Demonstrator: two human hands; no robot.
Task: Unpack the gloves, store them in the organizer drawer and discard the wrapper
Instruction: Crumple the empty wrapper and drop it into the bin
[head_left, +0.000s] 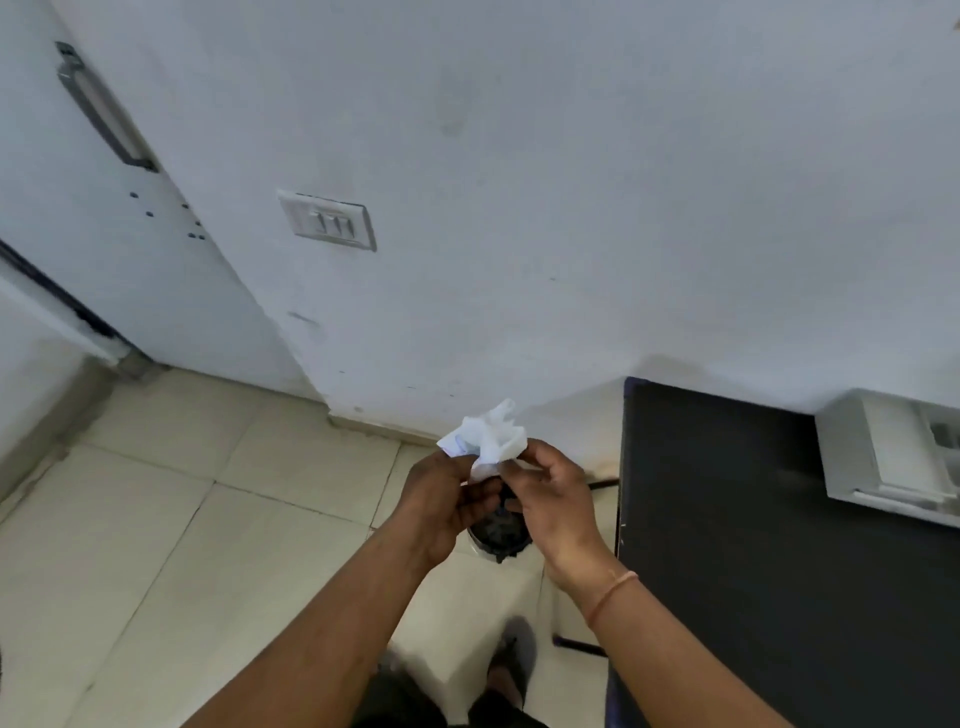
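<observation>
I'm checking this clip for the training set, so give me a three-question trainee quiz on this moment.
1. True or false: both hands grip the crumpled white wrapper.
2. What lies directly below the hands? A) an open drawer B) a dark-lined bin on the floor C) a sink
3. Where does the white organizer stand?

Key:
1. True: left hand and right hand both pinch it.
2. B.
3. On the dark table, to the person's right, against the wall.
</observation>
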